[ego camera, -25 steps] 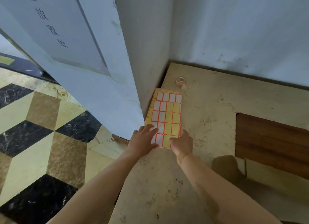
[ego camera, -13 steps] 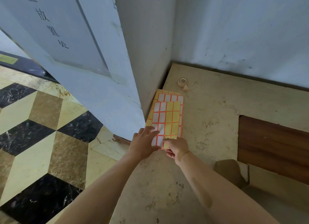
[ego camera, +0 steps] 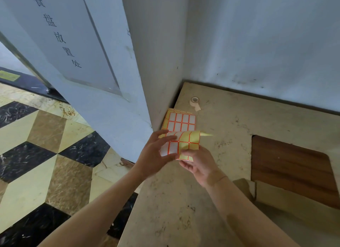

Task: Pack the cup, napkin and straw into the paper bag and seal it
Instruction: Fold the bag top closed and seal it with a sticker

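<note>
A yellow sheet of white, red-edged stickers point(ego camera: 185, 144) is lifted off the counter and curls over at its top. My right hand point(ego camera: 200, 165) pinches its lower right edge from beneath. My left hand point(ego camera: 153, 154) holds its left side, fingers spread over the white stickers. More sticker sheets point(ego camera: 181, 120) lie flat on the beige stone counter point(ego camera: 211, 173) just behind. The top of the brown paper bag point(ego camera: 246, 188) shows at the lower right. Cup, napkin and straw are not in view.
A small roll of beige tape point(ego camera: 194, 101) lies in the counter's far corner. A dark wooden inset point(ego camera: 290, 165) sits at the right. White walls close the counter at the back and left. A patterned marble floor point(ego camera: 46, 154) lies to the left, below.
The top sticker sheet has been picked up from the stack and pulled toward me; its top now curls over. Both hands went from pressing on the stack to holding the sheet.
</note>
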A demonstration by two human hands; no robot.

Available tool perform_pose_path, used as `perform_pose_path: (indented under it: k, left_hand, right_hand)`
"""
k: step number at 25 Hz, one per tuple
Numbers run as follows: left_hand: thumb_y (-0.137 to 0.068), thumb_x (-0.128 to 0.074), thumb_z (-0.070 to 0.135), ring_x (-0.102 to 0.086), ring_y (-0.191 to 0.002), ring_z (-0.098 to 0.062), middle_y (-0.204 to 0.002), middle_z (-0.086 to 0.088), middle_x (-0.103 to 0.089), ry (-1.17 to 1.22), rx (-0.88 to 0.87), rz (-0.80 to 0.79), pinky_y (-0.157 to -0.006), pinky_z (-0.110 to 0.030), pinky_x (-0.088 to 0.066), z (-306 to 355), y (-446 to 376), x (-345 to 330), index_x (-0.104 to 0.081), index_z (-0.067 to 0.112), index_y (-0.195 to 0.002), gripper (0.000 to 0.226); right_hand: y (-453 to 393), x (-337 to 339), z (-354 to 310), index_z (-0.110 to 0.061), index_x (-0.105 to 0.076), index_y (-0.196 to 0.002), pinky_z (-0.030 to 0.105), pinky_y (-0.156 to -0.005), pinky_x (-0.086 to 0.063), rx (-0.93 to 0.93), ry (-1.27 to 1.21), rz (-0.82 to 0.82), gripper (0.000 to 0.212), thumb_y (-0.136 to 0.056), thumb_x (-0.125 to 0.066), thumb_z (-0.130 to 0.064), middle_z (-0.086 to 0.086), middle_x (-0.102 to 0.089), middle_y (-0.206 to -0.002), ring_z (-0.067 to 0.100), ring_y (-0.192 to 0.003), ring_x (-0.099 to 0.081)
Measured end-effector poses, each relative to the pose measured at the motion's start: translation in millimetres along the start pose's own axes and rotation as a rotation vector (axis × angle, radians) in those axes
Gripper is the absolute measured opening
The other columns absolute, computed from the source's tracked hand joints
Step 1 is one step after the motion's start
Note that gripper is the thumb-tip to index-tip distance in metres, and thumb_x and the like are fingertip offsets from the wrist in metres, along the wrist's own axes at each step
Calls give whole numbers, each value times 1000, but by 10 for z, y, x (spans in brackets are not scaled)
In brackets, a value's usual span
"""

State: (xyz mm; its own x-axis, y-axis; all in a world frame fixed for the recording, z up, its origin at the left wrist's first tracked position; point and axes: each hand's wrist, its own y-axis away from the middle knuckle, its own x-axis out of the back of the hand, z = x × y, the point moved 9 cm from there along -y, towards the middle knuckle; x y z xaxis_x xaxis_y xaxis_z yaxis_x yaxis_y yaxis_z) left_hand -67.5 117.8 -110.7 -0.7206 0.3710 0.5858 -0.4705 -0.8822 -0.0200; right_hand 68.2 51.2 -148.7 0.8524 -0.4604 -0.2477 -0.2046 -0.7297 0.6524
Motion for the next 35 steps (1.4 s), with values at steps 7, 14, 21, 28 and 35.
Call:
perform_pose_path:
  k: [7,14,21,28,35]
  left_hand:
    - [-75,-81,31,-55,-113,-9,-121,17,-56,69,-210,106,-87,-35,-54,947,79,327,-67,31,-114,41]
    - [-81,-74,30,-63,-97,-12,-108,8,-65,51,-394,195,-76,-28,-54,1720,302,413,-72,20,-102,23]
    - [-81,-74,31,-60,-101,-11,-108,9,-67,-28,-451,202,-75,-36,-55,1940,443,403,-76,21,-98,20]
    - [-81,-72,34,-55,-90,-22,-94,0,-68,-336,-625,381,-61,-38,-49,2102,593,470,-77,19,-90,18]
    - [-81,-75,25,-60,-85,-25,-93,-5,-70,-442,-683,402,-60,-37,-51,2071,638,427,-76,14,-88,14]
  right_hand:
    - [752,112,-831,-18,-76,-88,34,-73,-56,317,173,-9,16,-77,-77,-30,1,-77,-85,20,-81,-72]
    - [1290,343,-1181,-17,-74,-83,27,-59,-57,447,228,-12,17,-75,-80,-31,3,-76,-75,21,-70,-73]
    - [1435,480,-1169,-18,-69,-94,29,-61,-56,441,207,16,22,-78,-78,-30,3,-75,-79,21,-69,-73]
    - [1398,433,-1114,-18,-66,-90,19,-47,-51,403,202,30,18,-80,-75,-31,-6,-73,-63,13,-56,-71]
    - [1306,432,-1081,-21,-65,-88,27,-57,-55,369,201,58,19,-79,-77,-31,-5,-73,-63,17,-59,-73]
